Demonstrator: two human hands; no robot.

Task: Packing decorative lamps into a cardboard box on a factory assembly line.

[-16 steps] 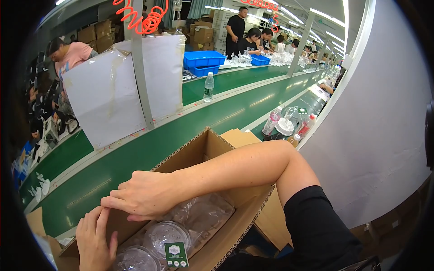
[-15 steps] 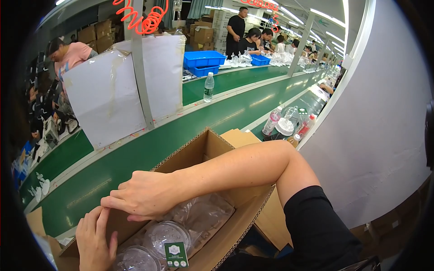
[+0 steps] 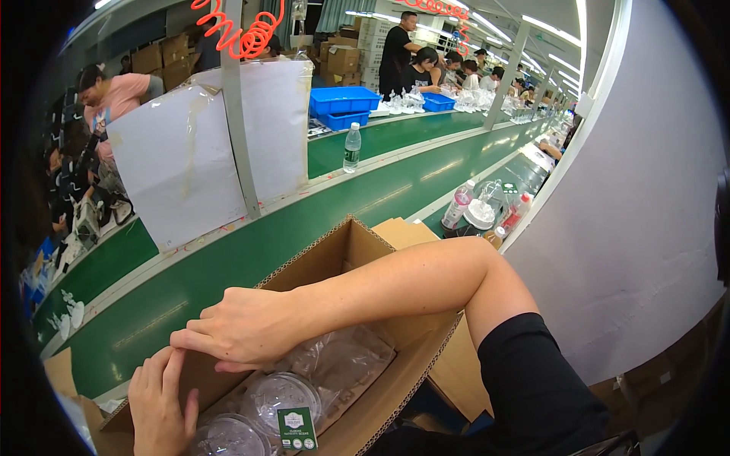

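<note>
My left hand (image 3: pixel 161 399) is raised over the left part of an open cardboard box (image 3: pixel 369 242). Its fingers are stretched upward, the thumb stands apart, and nothing shows in it. Across the box reaches my right arm, and my right hand (image 3: pixel 247 323) meets the fingertips of the left one. The right fingers are loosely bent, the thumb lies below them, and no held thing is visible. Inside the box, under my hands, lie clear round plastic containers (image 3: pixel 281 399), one with a green label card (image 3: pixel 296 429), next to a clear plastic bag (image 3: pixel 346 361).
Beyond the box runs a green conveyor belt (image 3: pixel 395 194). A water bottle (image 3: pixel 351 148) and blue bins (image 3: pixel 344 99) stand past it. Bottles (image 3: pixel 458 205) are at the right, before a white panel (image 3: pixel 631 205). Co-workers (image 3: pixel 418 72) work along the far line.
My hands and the box hold their places. In the background, the person in pink at the left and several co-workers at the far line have shifted posture.
</note>
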